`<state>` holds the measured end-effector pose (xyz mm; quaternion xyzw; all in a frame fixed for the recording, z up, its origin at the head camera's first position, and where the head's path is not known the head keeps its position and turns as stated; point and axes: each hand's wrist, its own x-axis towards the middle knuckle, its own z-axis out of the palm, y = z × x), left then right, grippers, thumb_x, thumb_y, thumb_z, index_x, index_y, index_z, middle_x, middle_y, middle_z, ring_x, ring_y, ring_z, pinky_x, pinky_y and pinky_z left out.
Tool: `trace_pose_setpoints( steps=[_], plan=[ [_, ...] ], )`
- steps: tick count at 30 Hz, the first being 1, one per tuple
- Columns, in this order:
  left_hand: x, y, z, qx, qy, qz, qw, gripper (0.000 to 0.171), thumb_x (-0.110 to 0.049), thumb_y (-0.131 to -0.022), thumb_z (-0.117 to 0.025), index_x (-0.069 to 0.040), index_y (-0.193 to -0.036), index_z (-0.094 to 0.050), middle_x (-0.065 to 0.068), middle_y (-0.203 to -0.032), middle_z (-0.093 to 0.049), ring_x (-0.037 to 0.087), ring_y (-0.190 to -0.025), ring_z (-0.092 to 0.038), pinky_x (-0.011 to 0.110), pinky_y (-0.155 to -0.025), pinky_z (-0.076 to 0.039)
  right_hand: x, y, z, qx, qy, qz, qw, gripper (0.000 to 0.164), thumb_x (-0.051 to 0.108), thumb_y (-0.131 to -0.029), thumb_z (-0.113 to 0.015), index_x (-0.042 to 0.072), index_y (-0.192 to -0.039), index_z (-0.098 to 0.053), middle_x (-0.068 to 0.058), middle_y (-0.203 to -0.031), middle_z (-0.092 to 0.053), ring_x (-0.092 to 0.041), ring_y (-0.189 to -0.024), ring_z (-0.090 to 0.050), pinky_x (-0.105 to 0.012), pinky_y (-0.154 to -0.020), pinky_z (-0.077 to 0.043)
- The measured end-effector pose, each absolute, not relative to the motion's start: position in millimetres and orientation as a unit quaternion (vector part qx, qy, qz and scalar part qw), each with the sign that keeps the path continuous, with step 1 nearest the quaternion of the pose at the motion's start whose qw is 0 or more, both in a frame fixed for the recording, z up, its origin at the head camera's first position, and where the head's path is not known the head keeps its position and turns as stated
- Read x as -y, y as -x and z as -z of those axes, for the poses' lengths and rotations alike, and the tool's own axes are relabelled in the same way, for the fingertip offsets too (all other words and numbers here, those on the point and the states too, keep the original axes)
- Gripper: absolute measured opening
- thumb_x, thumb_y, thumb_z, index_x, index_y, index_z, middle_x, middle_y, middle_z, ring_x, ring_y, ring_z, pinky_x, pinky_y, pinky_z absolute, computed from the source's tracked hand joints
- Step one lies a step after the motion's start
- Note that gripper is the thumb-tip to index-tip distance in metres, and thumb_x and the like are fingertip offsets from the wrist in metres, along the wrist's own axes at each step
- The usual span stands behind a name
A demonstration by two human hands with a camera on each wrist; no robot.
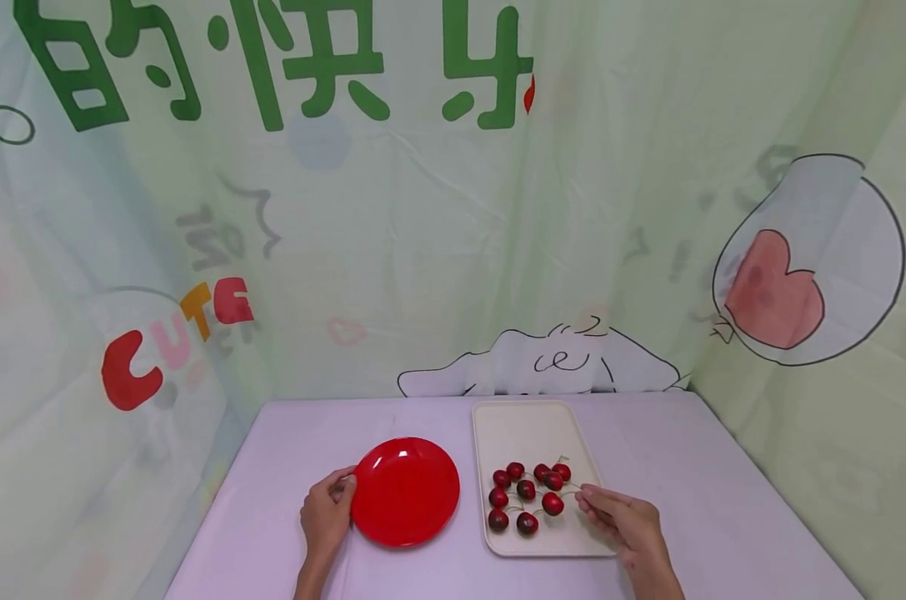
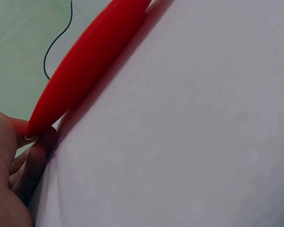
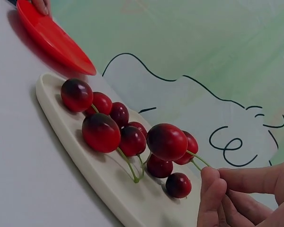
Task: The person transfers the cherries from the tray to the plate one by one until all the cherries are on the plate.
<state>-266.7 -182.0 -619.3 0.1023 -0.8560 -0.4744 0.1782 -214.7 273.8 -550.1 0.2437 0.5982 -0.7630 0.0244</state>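
At the left, my left hand (image 1: 327, 512) pinches the near-left rim of a round red plate (image 1: 405, 492), thumb above and fingers beneath it. The left wrist view shows the plate (image 2: 85, 71) edge-on, its rim between thumb and fingers. My right hand (image 1: 623, 521) is over the right side of a cream rectangular tray (image 1: 528, 429). Its thumb and forefinger pinch thin green stems of a pair of cherries (image 3: 167, 142); the larger one appears in front of the others. Several more dark red cherries (image 1: 498, 521) lie on the tray's near half, some with joined stems (image 3: 136, 177).
A pale lilac cloth covers the table (image 1: 272, 467). Behind and at both sides hangs a light green printed curtain (image 1: 437, 250), meeting the table's back edge. The tray stands just right of the plate, a narrow strip of cloth between them.
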Motion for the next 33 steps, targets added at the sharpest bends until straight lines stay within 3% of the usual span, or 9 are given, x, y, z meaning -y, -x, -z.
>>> trace_pose_setpoints(
  steps=[14,24,30,33],
  plan=[
    [180.4,268.9,621.6,0.858,-0.111,0.471,0.173,0.025,-0.016,-0.107,-0.069,-0.009,-0.129,-0.08,0.015,-0.107,-0.083,0.014,-0.068,-0.06,0.023,-0.057,-0.044,-258.1,217.3,553.5,-0.584,-0.254,0.77,0.037,0.008,0.003,-0.1,-0.077,0.002,-0.1,-0.085,-0.004,-0.086,-0.083,-0.012,-0.079,-0.079,-0.023,-0.073,-0.063],
    [183.7,270.8,621.7,0.861,-0.103,0.466,0.174,0.024,-0.017,-0.106,-0.07,-0.011,-0.127,-0.081,0.013,-0.106,-0.084,0.013,-0.074,-0.063,0.025,-0.066,-0.044,-248.8,218.3,559.6,-0.581,-0.238,0.778,0.033,0.008,0.0,-0.099,-0.077,0.003,-0.099,-0.085,-0.005,-0.087,-0.083,-0.011,-0.079,-0.079,-0.022,-0.073,-0.063],
    [185.1,268.7,619.0,0.856,-0.116,0.479,0.16,0.025,-0.017,-0.106,-0.071,-0.01,-0.128,-0.081,0.016,-0.11,-0.083,0.016,-0.078,-0.067,0.023,-0.061,-0.048,-240.3,217.1,559.0,-0.574,-0.249,0.779,0.046,0.022,0.0,-0.098,-0.077,-0.009,-0.118,-0.079,-0.007,-0.092,-0.084,-0.012,-0.082,-0.079,-0.024,-0.075,-0.064],
    [184.1,268.9,617.1,0.853,-0.111,0.483,0.163,0.025,-0.017,-0.107,-0.07,-0.009,-0.128,-0.081,0.017,-0.111,-0.083,0.015,-0.076,-0.067,0.022,-0.058,-0.048,-237.7,216.1,554.9,-0.574,-0.25,0.778,0.046,0.024,-0.001,-0.098,-0.076,-0.011,-0.12,-0.077,-0.008,-0.092,-0.084,-0.012,-0.083,-0.079,-0.024,-0.075,-0.063]
  ],
)
